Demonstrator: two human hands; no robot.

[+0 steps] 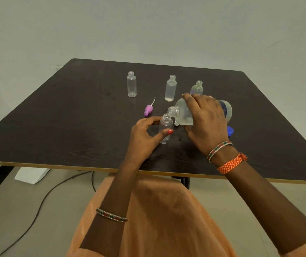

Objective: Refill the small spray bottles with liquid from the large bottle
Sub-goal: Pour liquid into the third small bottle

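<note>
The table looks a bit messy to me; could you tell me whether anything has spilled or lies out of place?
Yes. Small wet spots glisten on the dark table near the held small bottle, suggesting drips. A purple spray cap lies on its side, and a blue cap sits loose behind the right hand.

A table [74, 112] holds three small open bottles standing in a row at the back: one left [131, 84], one middle [170, 88], one right [197, 88]. Nearer, a fourth small bottle [165, 129] stands between two hands, with the large bottle [182, 113] tipped sideways over its mouth. A spray cap [149, 109] lies to its left.
</note>
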